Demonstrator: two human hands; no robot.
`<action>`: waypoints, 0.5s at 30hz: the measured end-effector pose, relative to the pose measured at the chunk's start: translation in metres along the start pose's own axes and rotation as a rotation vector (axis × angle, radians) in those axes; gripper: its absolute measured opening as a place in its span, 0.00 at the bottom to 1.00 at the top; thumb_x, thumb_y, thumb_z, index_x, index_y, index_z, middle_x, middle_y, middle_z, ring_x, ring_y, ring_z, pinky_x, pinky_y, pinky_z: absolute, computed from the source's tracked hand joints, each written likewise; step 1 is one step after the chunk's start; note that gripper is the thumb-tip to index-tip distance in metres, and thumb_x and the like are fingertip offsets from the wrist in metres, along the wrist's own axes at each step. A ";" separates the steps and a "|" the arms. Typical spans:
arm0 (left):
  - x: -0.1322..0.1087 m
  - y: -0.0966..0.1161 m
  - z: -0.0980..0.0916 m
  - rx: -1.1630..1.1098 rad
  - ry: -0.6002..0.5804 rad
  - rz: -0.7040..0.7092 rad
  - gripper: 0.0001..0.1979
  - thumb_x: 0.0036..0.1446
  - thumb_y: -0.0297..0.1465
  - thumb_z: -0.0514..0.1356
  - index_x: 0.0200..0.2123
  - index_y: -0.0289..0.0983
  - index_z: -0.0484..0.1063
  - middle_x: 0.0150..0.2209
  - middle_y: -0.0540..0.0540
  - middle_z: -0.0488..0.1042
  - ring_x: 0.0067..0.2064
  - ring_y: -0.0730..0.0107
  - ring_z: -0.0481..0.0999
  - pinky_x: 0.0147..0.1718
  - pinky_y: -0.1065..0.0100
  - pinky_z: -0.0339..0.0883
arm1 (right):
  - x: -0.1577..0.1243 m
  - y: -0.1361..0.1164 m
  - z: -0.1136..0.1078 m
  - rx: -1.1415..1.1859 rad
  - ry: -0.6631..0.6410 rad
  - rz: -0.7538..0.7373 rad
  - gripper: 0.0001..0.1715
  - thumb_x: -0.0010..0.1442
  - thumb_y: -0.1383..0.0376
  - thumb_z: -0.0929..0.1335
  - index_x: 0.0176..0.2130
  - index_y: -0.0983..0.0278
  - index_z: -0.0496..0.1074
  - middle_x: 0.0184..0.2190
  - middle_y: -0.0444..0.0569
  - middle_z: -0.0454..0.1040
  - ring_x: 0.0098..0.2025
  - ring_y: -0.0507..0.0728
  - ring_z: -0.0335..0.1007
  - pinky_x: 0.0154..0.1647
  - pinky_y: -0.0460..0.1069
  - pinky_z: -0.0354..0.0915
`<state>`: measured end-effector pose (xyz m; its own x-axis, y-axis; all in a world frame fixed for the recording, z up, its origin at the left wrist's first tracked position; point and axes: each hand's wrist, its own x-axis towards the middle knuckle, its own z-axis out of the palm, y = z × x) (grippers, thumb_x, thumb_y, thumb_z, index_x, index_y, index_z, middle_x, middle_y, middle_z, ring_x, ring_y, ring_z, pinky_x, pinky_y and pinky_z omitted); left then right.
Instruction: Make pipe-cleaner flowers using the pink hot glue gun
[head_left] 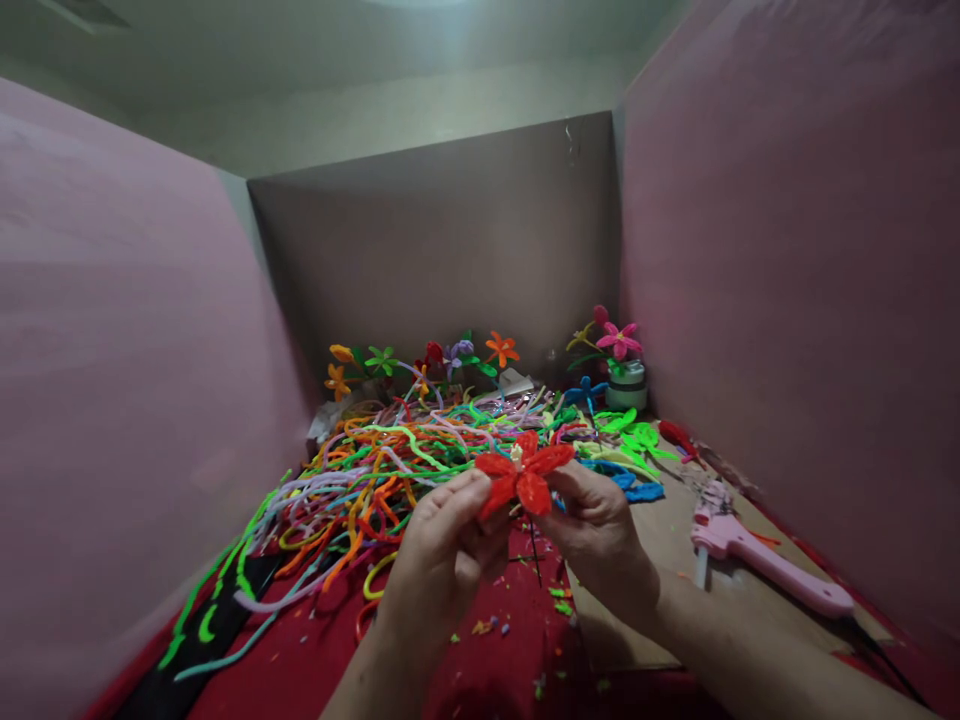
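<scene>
A red pipe-cleaner flower [523, 472] with a pale centre is held up between both my hands, above the red cloth [450, 670]. My left hand [442, 555] pinches its lower left petals with fingers closed. My right hand [596, 525] grips it from the right side, fingers curled. A thin dark stem hangs down from the flower between the hands.
A big heap of coloured pipe cleaners [375, 460] spreads behind the hands. Finished flowers [420, 360] stand along the back wall, and a pink flower in a small pot [624, 370] stands at the right. A pink glue gun [765, 560] lies on cardboard [660, 540]. Pink walls close both sides.
</scene>
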<state>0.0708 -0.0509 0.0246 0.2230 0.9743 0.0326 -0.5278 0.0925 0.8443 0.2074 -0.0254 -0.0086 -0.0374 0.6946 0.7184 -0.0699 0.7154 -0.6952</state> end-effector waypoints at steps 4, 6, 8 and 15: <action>-0.017 -0.010 0.004 -0.152 -0.007 -0.105 0.23 0.44 0.50 0.60 0.25 0.32 0.70 0.18 0.51 0.64 0.15 0.82 0.60 0.12 0.78 0.50 | -0.001 -0.003 -0.002 -0.162 0.025 -0.098 0.06 0.54 0.71 0.66 0.27 0.62 0.71 0.26 0.45 0.68 0.29 0.53 0.62 0.30 0.47 0.59; -0.025 -0.015 0.011 -0.109 -0.043 -0.158 0.25 0.43 0.51 0.60 0.27 0.32 0.72 0.15 0.51 0.64 0.12 0.82 0.57 0.09 0.77 0.47 | -0.004 -0.003 -0.003 -0.262 0.004 -0.139 0.06 0.55 0.69 0.65 0.28 0.62 0.71 0.26 0.46 0.67 0.29 0.53 0.62 0.30 0.48 0.58; -0.029 -0.019 0.019 -0.094 -0.041 -0.152 0.22 0.43 0.48 0.61 0.26 0.32 0.72 0.13 0.52 0.63 0.10 0.84 0.54 0.08 0.79 0.45 | -0.006 -0.002 -0.004 -0.331 -0.026 -0.167 0.05 0.56 0.67 0.65 0.29 0.62 0.70 0.26 0.47 0.66 0.30 0.54 0.62 0.31 0.49 0.58; -0.025 -0.029 0.029 -0.118 -0.006 -0.177 0.09 0.47 0.34 0.64 0.29 0.33 0.72 0.10 0.57 0.60 0.08 0.87 0.48 0.07 0.81 0.43 | -0.009 0.005 -0.005 -0.349 -0.026 -0.242 0.11 0.58 0.59 0.63 0.31 0.63 0.70 0.26 0.47 0.66 0.29 0.55 0.61 0.30 0.49 0.58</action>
<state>0.1039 -0.0837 0.0148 0.3256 0.9395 -0.1068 -0.5724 0.2857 0.7686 0.2125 -0.0282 -0.0186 -0.0867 0.5047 0.8589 0.2613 0.8435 -0.4693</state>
